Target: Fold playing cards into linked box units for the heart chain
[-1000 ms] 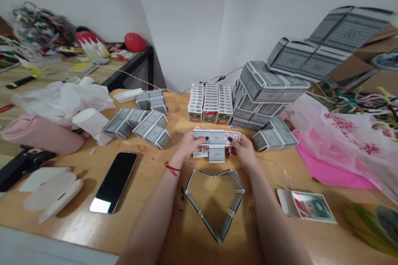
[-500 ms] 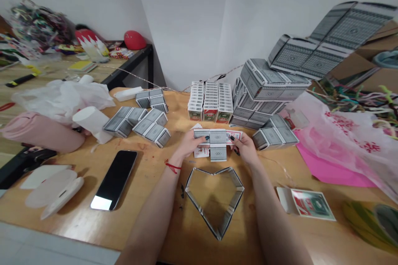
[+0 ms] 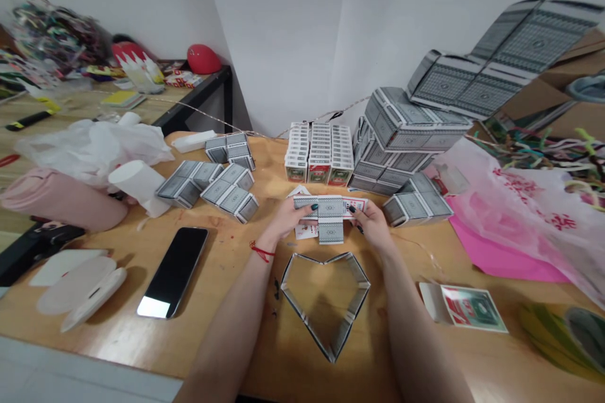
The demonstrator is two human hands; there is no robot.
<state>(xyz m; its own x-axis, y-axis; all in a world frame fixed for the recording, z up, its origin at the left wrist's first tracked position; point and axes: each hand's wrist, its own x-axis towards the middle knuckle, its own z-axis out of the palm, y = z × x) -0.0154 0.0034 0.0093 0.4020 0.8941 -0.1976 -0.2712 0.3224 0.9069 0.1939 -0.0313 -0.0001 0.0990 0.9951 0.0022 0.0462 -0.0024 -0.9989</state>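
Operator: Position of card strip (image 3: 329,207)?

Technician: Just beyond heart frame (image 3: 361,271), on its far side, raised off the surface. Left hand (image 3: 288,219) and right hand (image 3: 373,227) each pinch one end, fingers curled on top. Probably light, thin, easily creased. Grip the ends, not the folded centre tab.

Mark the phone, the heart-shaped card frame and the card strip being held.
phone (image 3: 173,271): head view, middle of dark screen.
heart-shaped card frame (image 3: 361,269): head view, upper right wall.
card strip (image 3: 329,206): head view, centre panel.
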